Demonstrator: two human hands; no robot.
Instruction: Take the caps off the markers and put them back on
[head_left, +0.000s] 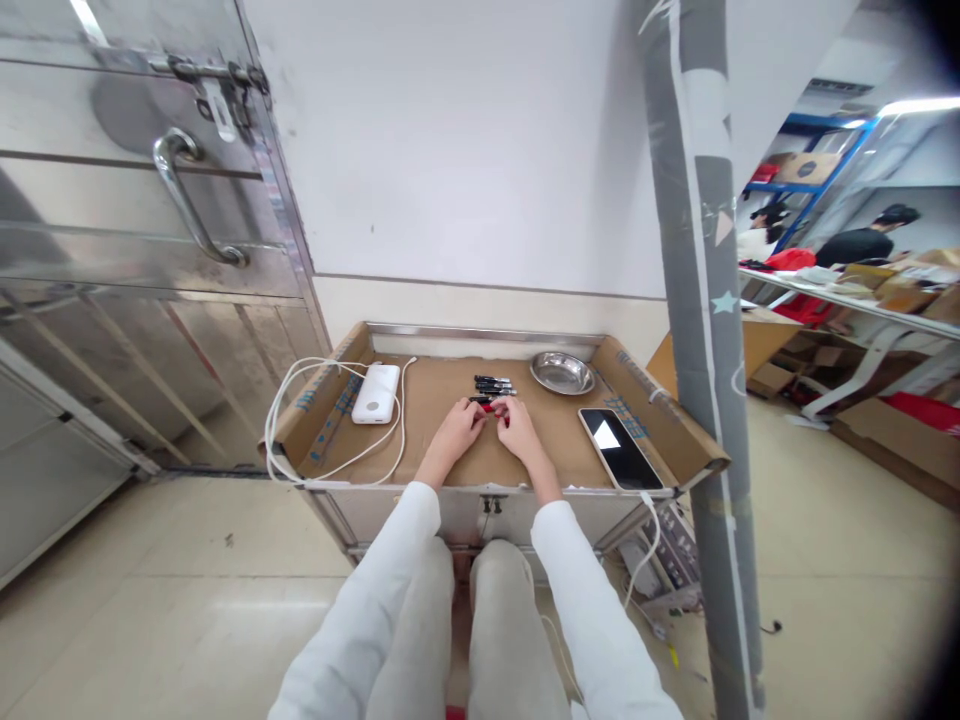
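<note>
My left hand [462, 428] and my right hand [516, 426] meet near the middle of a cardboard-lined tabletop. Their fingers are closed around a small red-and-black pen-shaped item [490, 408], which they partly cover. Just beyond my fingertips, several black pen-like pieces with pale markings [493, 384] lie side by side. To the right of those sits a round, shallow steel dish [562, 373]. A phone [619, 449] with a dark screen lies right of my right hand. At the left, a white power bank [376, 393] rests beside a looped white cable [403, 432].
Raised cardboard walls [660, 412] edge the tabletop. A tall grey wrapped pole [701, 330] stands close on the right, and a metal door with a handle [196, 205] is on the left. Two people are at work among shelves [825, 165] in the right background.
</note>
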